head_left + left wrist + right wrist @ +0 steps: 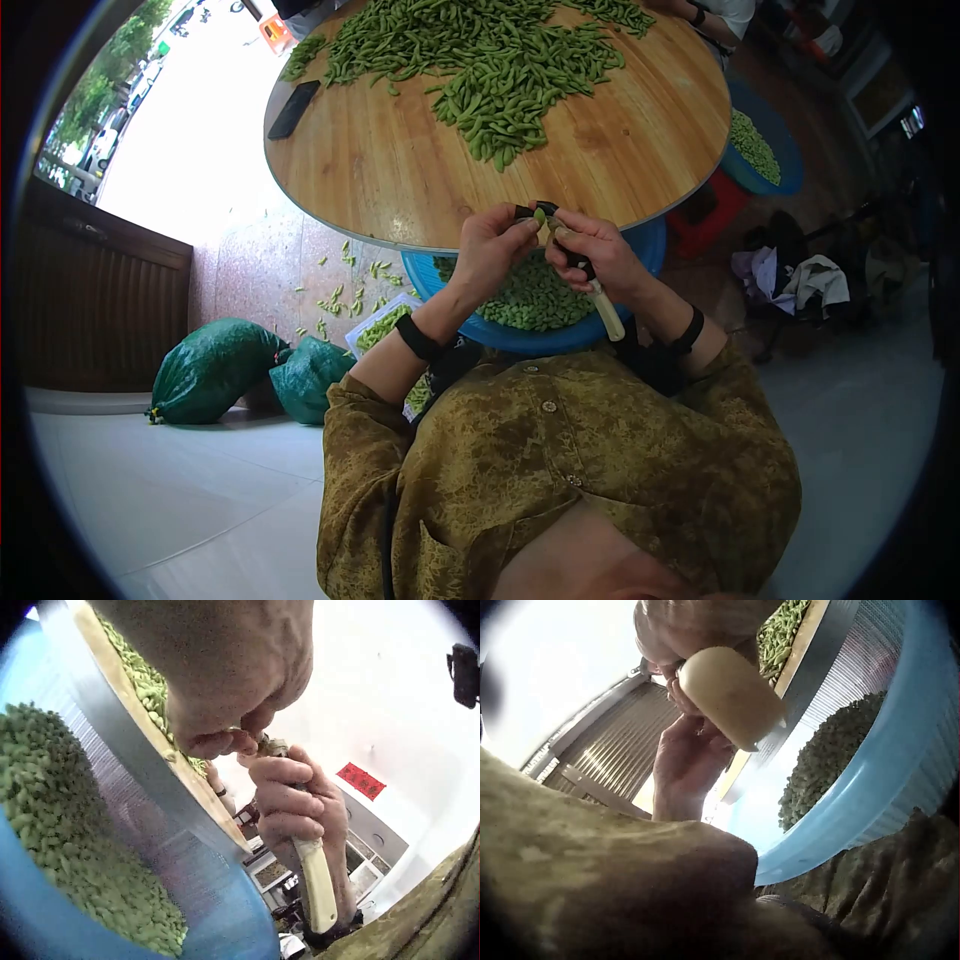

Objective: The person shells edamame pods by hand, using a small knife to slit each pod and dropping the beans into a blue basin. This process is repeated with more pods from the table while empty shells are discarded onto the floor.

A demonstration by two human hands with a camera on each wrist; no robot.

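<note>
The right hand (604, 262) curls round a tool with a pale handle (607, 314); in the left wrist view that handle (317, 885) sticks out below the right hand (300, 802). The left hand (490, 252) pinches a green pod (540, 216) close to the right fingertips. Both hands are above a blue basin (650, 245) with shelled green beans (535, 298) in it. In the right wrist view the handle (727, 696) covers part of the left hand (690, 761). The tool's working end is too small to make out.
Green pods (500, 90) are heaped on the round wooden table (400, 190), with a black phone-like slab (294, 110) at its left. Green sacks (218, 370) and scattered pods (340, 300) lie on the floor at left. Another blue basin (790, 170) holds beans at right.
</note>
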